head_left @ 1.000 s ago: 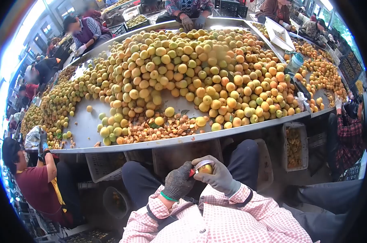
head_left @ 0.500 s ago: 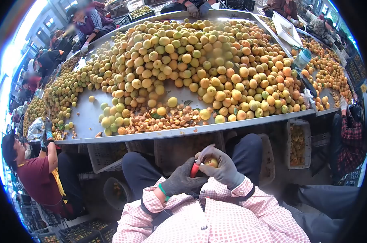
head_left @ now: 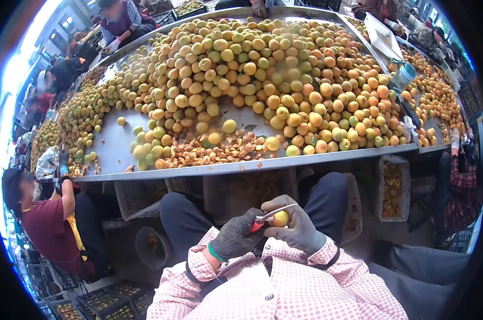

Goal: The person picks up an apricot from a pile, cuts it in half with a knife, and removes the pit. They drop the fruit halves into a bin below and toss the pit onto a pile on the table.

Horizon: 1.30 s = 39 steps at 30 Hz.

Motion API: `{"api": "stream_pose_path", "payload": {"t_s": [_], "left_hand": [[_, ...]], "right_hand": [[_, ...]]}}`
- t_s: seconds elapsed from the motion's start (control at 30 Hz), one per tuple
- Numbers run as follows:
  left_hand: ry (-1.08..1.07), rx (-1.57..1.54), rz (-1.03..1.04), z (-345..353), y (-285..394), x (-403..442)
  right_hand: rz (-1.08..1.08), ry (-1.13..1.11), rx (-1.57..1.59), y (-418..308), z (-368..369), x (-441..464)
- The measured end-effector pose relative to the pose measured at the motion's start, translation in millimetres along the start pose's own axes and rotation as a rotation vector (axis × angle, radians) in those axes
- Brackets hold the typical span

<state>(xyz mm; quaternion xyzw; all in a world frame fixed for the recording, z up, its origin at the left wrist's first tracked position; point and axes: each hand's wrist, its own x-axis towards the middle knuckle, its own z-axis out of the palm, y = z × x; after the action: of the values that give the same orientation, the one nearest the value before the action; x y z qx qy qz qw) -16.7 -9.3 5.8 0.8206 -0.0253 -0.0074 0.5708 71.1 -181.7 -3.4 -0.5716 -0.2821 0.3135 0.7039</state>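
In front of my lap, my gloved left hand point(head_left: 235, 236) is closed around the red handle of a knife point(head_left: 257, 225). The knife's pale, curved blade reaches to the right, across the near face of a yellow apricot point(head_left: 280, 219). My gloved right hand point(head_left: 297, 228) grips that apricot, its fingers above and below the fruit. Whether the blade has cut into the flesh cannot be made out. Beyond my knees, opened apricot halves point(head_left: 214, 154) lie heaped at the near edge of the metal table point(head_left: 241, 169).
Whole apricots point(head_left: 225, 64) are piled over the table. A blue-lidded bottle point(head_left: 402, 77) and a white tray point(head_left: 382, 36) are at the right. Crates point(head_left: 395, 186) sit under the table edge, and a bucket point(head_left: 152, 246) is left of my legs. A co-worker point(head_left: 52, 224) sits at the left.
The blade has turned from pointing up to lying rightward across the apricot. My right fingers have shifted so more of the fruit shows. The view has tilted slightly.
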Motion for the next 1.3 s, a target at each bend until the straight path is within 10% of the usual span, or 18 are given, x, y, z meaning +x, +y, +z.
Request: {"api": "stream_pose_path", "payload": {"t_s": [0.37,0.53,0.73,0.87,0.93,1.07,1.3], "left_hand": [[-0.001,0.118,-0.111,9.7,6.2,-2.3],[0.049,0.091,-0.061,20.3,-8.1,4.8],[-0.165,0.202,-0.129,15.6,-32.1,9.9],[0.013,-0.166,0.068,18.5,-27.6,18.6],[-0.047,-0.765,-0.41,3.0,-4.8,31.5],[0.025,-1.298,-0.467,-2.9,-2.0,28.2],[0.167,-0.395,-0.119,-23.0,18.3,21.2]], "right_hand": [[-0.324,0.053,-0.468,-13.8,5.9,0.4],[0.179,0.242,-0.043,-9.0,16.8,-4.2],[-0.179,0.171,-0.833,-5.8,5.3,5.7],[0.404,0.056,0.337,-6.5,-12.0,13.1],[0.383,0.041,0.523,-16.2,-19.2,15.7],[0.108,0.182,0.066,-14.5,-13.8,16.8],[0.188,0.169,0.605,-17.1,-23.4,17.8]]}}
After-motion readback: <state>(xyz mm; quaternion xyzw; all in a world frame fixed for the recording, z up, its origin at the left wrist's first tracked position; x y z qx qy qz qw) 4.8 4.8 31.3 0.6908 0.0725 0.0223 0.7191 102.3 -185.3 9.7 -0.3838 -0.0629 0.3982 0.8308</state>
